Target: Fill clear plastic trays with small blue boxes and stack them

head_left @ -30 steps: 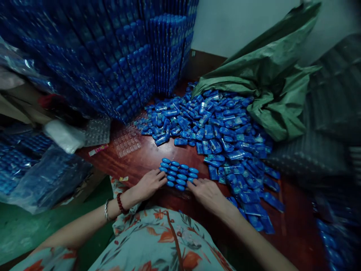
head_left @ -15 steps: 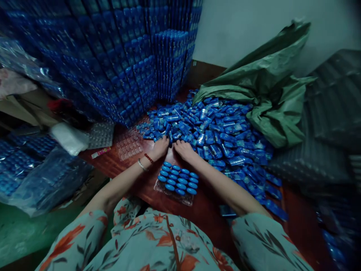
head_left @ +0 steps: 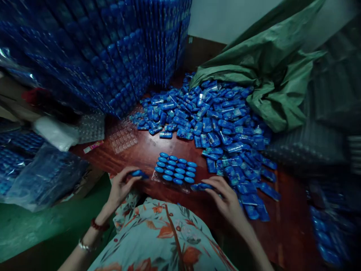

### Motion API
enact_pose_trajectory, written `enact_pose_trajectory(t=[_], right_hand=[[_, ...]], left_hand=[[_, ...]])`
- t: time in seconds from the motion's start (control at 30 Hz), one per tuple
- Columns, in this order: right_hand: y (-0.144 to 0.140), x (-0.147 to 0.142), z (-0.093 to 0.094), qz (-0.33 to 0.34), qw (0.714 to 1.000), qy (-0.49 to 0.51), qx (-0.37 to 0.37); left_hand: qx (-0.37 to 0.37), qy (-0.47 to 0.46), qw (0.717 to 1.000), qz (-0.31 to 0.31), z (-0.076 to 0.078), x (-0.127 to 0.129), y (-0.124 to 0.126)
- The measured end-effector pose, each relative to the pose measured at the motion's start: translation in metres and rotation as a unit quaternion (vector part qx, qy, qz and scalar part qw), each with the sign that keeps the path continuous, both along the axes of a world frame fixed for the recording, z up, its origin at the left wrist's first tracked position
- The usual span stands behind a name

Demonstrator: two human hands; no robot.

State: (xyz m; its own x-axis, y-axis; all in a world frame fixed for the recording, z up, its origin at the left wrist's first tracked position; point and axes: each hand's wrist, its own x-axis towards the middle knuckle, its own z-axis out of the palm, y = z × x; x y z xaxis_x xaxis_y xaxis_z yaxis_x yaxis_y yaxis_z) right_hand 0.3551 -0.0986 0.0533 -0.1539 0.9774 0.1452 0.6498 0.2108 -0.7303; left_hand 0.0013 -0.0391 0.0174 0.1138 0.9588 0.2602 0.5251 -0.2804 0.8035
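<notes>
Flanking the tray (head_left: pixel 175 174), left hand (head_left: pixel 120 187), right hand (head_left: pixel 225 197).

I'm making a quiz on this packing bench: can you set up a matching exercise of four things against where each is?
Things:
1. left hand
2. right hand
3. filled tray
4. green sack

Places:
A. at the far right, over the loose heap
B. between the two hands
C. holding a blue piece left of the tray
D. holding blue pieces right of the tray

Pairs: 1-C, 2-D, 3-B, 4-A
</notes>
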Motion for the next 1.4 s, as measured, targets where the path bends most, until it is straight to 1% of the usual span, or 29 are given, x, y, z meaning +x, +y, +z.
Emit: enact_pose_trajectory(t=[0.03,0.1,0.17,0.2,0.27,0.33,0.43,0.5,0.57,0.63,0.7,0.77,0.8,0.87,0.97,1.0,1.03,1.1,1.13,1.17,1.2,1.27,1.33,1.37,1.4], right_hand=[[-0.009,-0.01,-0.01,-0.005,1.0,-0.01,0.02],[-0.02,-0.026,-0.03,-0.006,0.997,-0.043,0.067],[-0.022,-0.035,-0.044,0.013,0.988,-0.098,0.122],[-0.021,-0.036,-0.048,0.027,0.98,-0.126,0.148],[-0.017,-0.036,-0.051,0.067,0.968,-0.164,0.177],[-0.012,-0.034,-0.049,0.108,0.962,-0.168,0.185],[-0.007,-0.035,-0.043,0.135,0.955,-0.176,0.196],[-0.005,-0.038,-0.039,0.138,0.953,-0.197,0.184],[-0.002,-0.041,-0.034,0.143,0.958,-0.205,0.14],[0.004,-0.041,-0.028,0.142,0.969,-0.187,0.076],[0.011,-0.042,-0.024,0.127,0.98,-0.153,0.016],[0.018,-0.043,-0.026,0.106,0.986,-0.129,-0.003],[0.02,-0.044,-0.029,0.095,0.987,-0.126,0.006],[0.021,-0.045,-0.038,0.084,0.986,-0.137,0.053],[0.017,-0.044,-0.049,0.07,0.969,-0.182,0.15],[0.017,-0.043,-0.05,0.063,0.962,-0.199,0.176],[0.02,-0.04,-0.048,0.052,0.956,-0.211,0.195],[0.035,-0.036,-0.039,0.018,0.955,-0.212,0.207],[0.048,-0.035,-0.032,-0.005,0.958,-0.205,0.198],[0.066,-0.035,-0.024,-0.027,0.963,-0.201,0.18],[0.086,-0.037,-0.017,-0.055,0.966,-0.203,0.151],[0.131,-0.044,-0.004,-0.063,0.962,-0.257,0.073],[0.173,-0.056,0.001,-0.026,0.94,-0.34,-0.009],[0.189,-0.062,0.001,0.0,0.928,-0.369,-0.044],[0.202,-0.068,0.0,0.018,0.921,-0.385,-0.064]], left_hand=[[0.021,-0.001,1.0,-0.02,0.0,0.007,-0.01],[0.07,0.01,0.995,-0.066,-0.005,0.022,-0.02],[0.113,0.038,0.988,-0.102,-0.014,0.033,-0.02],[0.131,0.053,0.983,-0.122,-0.019,0.036,-0.017],[0.157,0.081,0.969,-0.17,-0.026,0.037,-0.009],[0.175,0.106,0.955,-0.216,-0.028,0.034,-0.003],[0.179,0.161,0.935,-0.26,-0.022,0.03,0.003],[0.174,0.211,0.92,-0.282,-0.016,0.03,0.006],[0.169,0.262,0.904,-0.292,-0.011,0.033,0.007],[0.173,0.304,0.89,-0.294,-0.01,0.037,0.009],[0.189,0.332,0.88,-0.28,-0.01,0.04,0.011],[0.219,0.338,0.88,-0.252,-0.012,0.043,0.012],[0.232,0.332,0.884,-0.236,-0.013,0.044,0.013],[0.248,0.301,0.895,-0.219,-0.015,0.045,0.017],[0.242,0.236,0.91,-0.24,-0.013,0.044,0.03],[0.236,0.212,0.916,-0.245,-0.012,0.044,0.038],[0.225,0.188,0.926,-0.238,-0.01,0.046,0.048],[0.189,0.146,0.954,-0.183,-0.006,0.051,0.076],[0.16,0.141,0.965,-0.15,-0.004,0.057,0.094],[0.125,0.155,0.972,-0.121,-0.002,0.064,0.112],[0.084,0.195,0.97,-0.121,0.0,0.073,0.13],[0.018,0.305,0.939,-0.159,0.002,0.094,0.162],[-0.017,0.361,0.913,-0.19,0.001,0.114,0.184],[-0.026,0.371,0.907,-0.198,0.0,0.121,0.191],[-0.034,0.374,0.904,-0.205,-0.001,0.125,0.195]])
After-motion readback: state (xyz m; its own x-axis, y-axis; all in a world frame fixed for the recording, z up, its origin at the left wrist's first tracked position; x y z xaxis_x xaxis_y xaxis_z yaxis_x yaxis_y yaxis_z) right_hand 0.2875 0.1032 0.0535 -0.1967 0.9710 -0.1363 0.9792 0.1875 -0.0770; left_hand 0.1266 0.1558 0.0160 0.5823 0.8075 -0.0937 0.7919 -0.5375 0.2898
